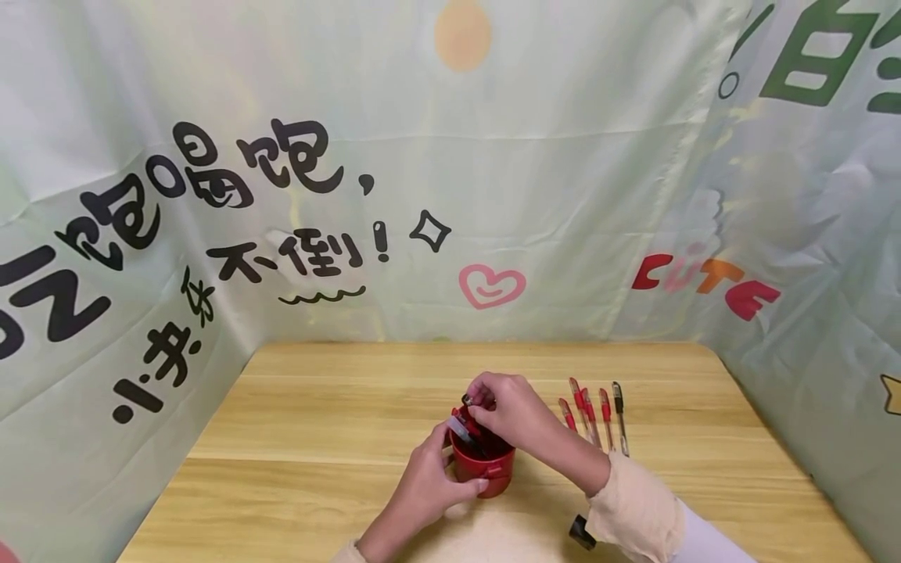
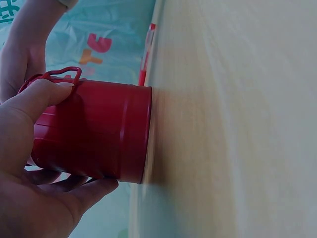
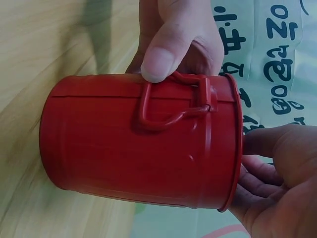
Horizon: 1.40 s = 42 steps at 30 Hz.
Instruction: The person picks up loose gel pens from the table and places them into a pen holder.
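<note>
Bare hands [image 1: 514, 410], cream ribbed cuff [image 1: 633, 512] over a pale lavender sleeve [image 1: 707, 543]

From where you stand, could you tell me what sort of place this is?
Probably a makeshift recording booth: a wooden table enclosed by printed cartoon fabric backdrops, with pens laid in a row beside a red tin cup.

Wooden table [image 1: 317, 438] with red tin [image 1: 486, 469], pens [image 1: 594, 418]
</note>
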{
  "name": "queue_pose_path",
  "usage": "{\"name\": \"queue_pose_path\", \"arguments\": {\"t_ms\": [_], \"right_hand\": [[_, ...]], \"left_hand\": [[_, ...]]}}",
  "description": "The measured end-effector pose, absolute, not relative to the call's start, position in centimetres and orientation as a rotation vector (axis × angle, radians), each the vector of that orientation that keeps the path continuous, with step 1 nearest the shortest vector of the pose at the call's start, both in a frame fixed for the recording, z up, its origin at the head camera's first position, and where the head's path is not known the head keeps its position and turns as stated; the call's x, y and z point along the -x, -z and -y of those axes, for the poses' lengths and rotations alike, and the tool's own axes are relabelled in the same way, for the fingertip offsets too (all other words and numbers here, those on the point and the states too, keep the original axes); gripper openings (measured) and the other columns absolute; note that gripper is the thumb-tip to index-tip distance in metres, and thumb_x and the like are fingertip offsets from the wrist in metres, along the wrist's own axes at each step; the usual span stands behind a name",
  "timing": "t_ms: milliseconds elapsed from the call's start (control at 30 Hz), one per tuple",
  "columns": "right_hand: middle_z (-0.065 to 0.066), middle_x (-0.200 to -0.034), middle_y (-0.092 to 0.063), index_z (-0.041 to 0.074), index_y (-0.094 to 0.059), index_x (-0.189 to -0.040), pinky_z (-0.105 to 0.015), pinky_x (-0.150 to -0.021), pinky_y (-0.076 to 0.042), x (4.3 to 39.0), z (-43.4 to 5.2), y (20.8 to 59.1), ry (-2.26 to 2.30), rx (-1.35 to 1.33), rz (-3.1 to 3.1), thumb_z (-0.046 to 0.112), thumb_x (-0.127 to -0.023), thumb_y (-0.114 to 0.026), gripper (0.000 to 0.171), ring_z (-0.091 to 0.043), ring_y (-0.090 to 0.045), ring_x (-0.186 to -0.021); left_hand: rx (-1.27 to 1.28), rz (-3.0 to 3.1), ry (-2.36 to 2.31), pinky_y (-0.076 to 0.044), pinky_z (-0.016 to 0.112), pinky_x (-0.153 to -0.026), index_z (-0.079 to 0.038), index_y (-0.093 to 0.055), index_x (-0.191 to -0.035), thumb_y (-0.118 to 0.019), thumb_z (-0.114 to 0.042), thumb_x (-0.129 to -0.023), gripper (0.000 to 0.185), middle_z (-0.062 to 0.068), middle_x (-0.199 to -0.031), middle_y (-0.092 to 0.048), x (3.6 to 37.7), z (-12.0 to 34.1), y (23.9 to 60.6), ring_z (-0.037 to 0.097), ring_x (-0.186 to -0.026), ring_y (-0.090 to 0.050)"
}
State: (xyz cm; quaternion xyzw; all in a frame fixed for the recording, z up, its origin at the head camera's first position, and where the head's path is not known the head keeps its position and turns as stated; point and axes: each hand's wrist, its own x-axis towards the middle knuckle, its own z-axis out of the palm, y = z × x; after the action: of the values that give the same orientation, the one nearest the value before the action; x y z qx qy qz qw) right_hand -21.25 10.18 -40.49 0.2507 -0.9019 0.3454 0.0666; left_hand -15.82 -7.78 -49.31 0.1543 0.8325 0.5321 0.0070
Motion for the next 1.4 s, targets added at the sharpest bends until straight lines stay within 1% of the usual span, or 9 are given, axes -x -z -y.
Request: {"name": "queue_pose_path", "arguments": {"t_ms": [233,467,600,800,1067,1400], "right_hand": [[-0.003,-0.085,-0.076,0.008,-0.072,-0.095,-0.025,-0.066,-0.065,21.02,-9.95,40.53,-0.983,-0.731,2.755,0.006,-0.086,-0.082,0.014,-0.012,-0.072,-0.076],[-0.005,-0.087,-0.077,0.007,-0.072,-0.096,-0.026,-0.066,-0.065,20.90,-9.81,40.58,-0.943,-0.744,2.761,0.006,-0.087,-0.081,0.013,-0.014,-0.074,-0.078],[-0.006,-0.088,-0.077,0.007,-0.073,-0.097,-0.028,-0.067,-0.066,20.86,-9.71,40.65,-0.918,-0.756,2.755,0.006,-0.087,-0.081,0.013,-0.014,-0.074,-0.079],[-0.006,-0.088,-0.077,0.006,-0.074,-0.095,-0.027,-0.066,-0.065,20.77,-9.66,40.57,-0.895,-0.780,2.747,0.006,-0.087,-0.081,0.011,-0.013,-0.073,-0.077],[-0.006,-0.087,-0.078,0.007,-0.075,-0.093,-0.025,-0.066,-0.065,20.74,-9.61,40.54,-0.879,-0.787,2.724,0.007,-0.087,-0.082,0.010,-0.012,-0.074,-0.076],[-0.005,-0.088,-0.078,0.007,-0.075,-0.097,-0.024,-0.066,-0.065,20.74,-9.91,40.37,-0.920,-0.792,2.707,0.008,-0.087,-0.081,0.011,-0.012,-0.074,-0.077]], "left_hand": [[-0.476,-2.592,-1.668,-0.061,0.039,-0.102,-0.007,-0.043,-0.152,-0.090,-0.033,-0.077,0.092,0.012,-0.146,-0.060,15.77,7.74,49.36,0.031,-0.133,-0.060],[-0.476,-2.588,-1.666,-0.061,0.040,-0.103,-0.007,-0.043,-0.152,-0.090,-0.032,-0.078,0.091,0.013,-0.146,-0.059,15.76,7.80,49.37,0.030,-0.133,-0.059],[-0.466,-2.581,-1.664,-0.061,0.039,-0.103,-0.009,-0.043,-0.153,-0.089,-0.033,-0.078,0.091,0.010,-0.147,-0.059,15.73,7.82,49.36,0.029,-0.133,-0.059],[-0.473,-2.590,-1.665,-0.061,0.039,-0.103,-0.009,-0.042,-0.153,-0.090,-0.031,-0.078,0.091,0.010,-0.146,-0.059,15.85,7.83,49.38,0.029,-0.133,-0.059],[-0.479,-2.596,-1.663,-0.062,0.040,-0.102,-0.007,-0.043,-0.152,-0.090,-0.034,-0.078,0.092,0.012,-0.146,-0.059,15.77,7.83,49.31,0.030,-0.133,-0.059],[-0.480,-2.591,-1.664,-0.061,0.042,-0.103,-0.006,-0.042,-0.152,-0.090,-0.035,-0.078,0.092,0.014,-0.146,-0.059,15.80,7.77,49.25,0.032,-0.134,-0.059]]}}
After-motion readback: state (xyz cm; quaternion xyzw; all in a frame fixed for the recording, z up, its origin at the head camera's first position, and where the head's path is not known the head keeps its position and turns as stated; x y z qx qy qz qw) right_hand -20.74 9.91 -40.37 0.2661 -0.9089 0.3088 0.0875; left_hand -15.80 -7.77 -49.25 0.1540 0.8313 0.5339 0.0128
